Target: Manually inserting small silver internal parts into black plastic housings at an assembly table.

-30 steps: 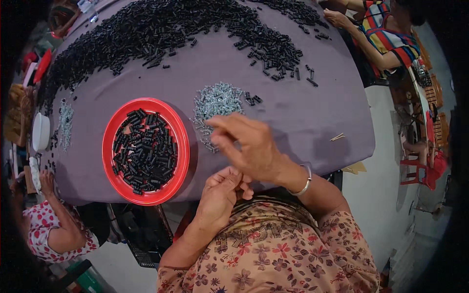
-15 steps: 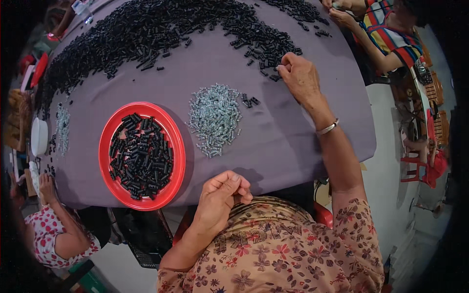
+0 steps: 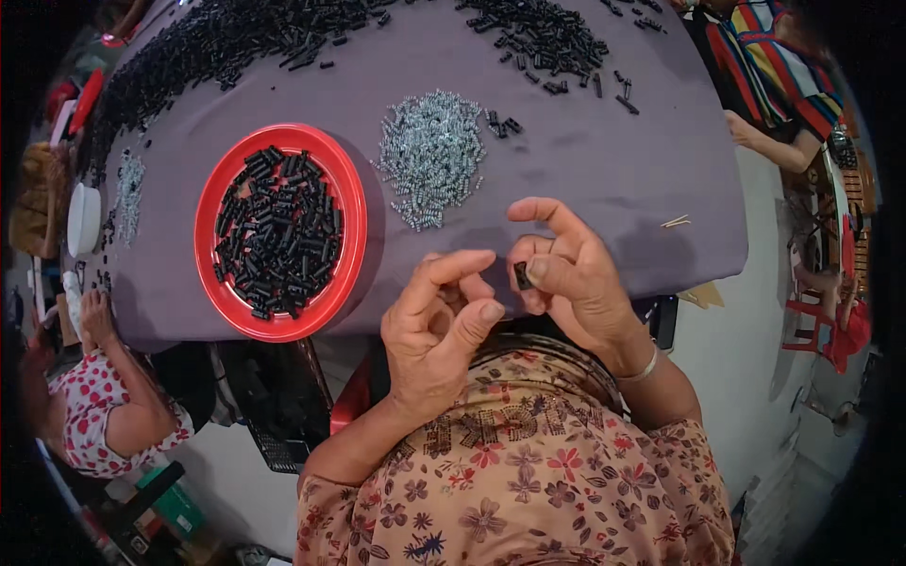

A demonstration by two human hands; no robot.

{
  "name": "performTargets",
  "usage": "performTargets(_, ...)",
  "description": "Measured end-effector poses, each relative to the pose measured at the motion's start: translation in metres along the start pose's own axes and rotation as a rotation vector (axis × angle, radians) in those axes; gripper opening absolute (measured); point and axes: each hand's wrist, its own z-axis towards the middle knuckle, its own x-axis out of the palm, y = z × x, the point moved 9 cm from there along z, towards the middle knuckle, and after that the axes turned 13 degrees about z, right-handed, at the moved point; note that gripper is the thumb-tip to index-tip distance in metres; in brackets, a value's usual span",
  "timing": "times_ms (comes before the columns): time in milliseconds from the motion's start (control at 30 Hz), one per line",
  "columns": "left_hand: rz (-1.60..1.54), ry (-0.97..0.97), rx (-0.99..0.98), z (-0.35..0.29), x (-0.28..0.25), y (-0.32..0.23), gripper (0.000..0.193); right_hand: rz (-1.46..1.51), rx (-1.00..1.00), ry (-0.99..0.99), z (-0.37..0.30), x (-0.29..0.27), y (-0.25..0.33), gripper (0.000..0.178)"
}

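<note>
Head view: right hand (image 3: 580, 288) sits right of frame centre, pinching a small dark plastic piece (image 3: 522, 275) between thumb and curled fingers, index held out clear. Left hand (image 3: 429, 330) just left of it, not touching: thumb and index spread, other fingers loosely curled; nothing visible in it, can't tell what the curl hides

Change: half a second ago the right hand was out at the loose heap of short black plastic tubes (image 3: 552, 47), upper right of centre; now it's beside the left, whose fingertips have parted. My read: piece fetched, work back at the near edge

Piece: visible part runs roughly up-down in frame, top leaning slightly left. Fingers cover some, so long axis is tentative; can't tell the ends apart

Outward: pile of small silver metal coil springs (image 3: 434, 156) above the hands, round red plastic tray (image 3: 274, 329) of black tubes to the left, thin pale sticks (image 3: 676, 224) on the grey-purple tablecloth (image 3: 604, 170) at right
</note>
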Motion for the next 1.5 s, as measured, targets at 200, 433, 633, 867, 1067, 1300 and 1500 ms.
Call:
performTargets(200, -0.051, 0.024, 0.071, -0.004, 0.01, -0.004, 0.029, 0.004, -0.086, 0.088, -0.009, 0.009, -0.009, 0.058)
performTargets(433, 0.151, -0.01, 0.188, -0.005, 0.001, -0.018, 0.027, -0.022, -0.18, 0.147, -0.015, 0.017, -0.004, 0.061)
performTargets(633, 0.106, -0.018, 0.161, -0.004, -0.002, -0.011, 0.027, -0.055, -0.163, 0.092, -0.013, 0.014, -0.005, 0.055)
performTargets(867, 0.111, 0.035, 0.022, 0.002, -0.001, 0.004, 0.017, -1.088, -0.546, -0.059, 0.006, 0.001, 0.045, 0.01)
performTargets(1067, 0.101, 0.233, -0.13, 0.003, 0.018, 0.018, 0.012, -1.411, -0.675, -0.036, 0.035, 0.009, 0.064, 0.008)
performTargets(1300, 0.127, 0.235, -0.129, 0.006, 0.014, 0.021, 0.013, -1.519, -0.789, 0.061, 0.057, 0.027, 0.046, 0.012)
performTargets(1500, 0.149, 0.219, -0.095, 0.008, 0.011, 0.018, 0.016, -1.486, -0.765, 0.071, 0.056, 0.024, 0.047, 0.01)
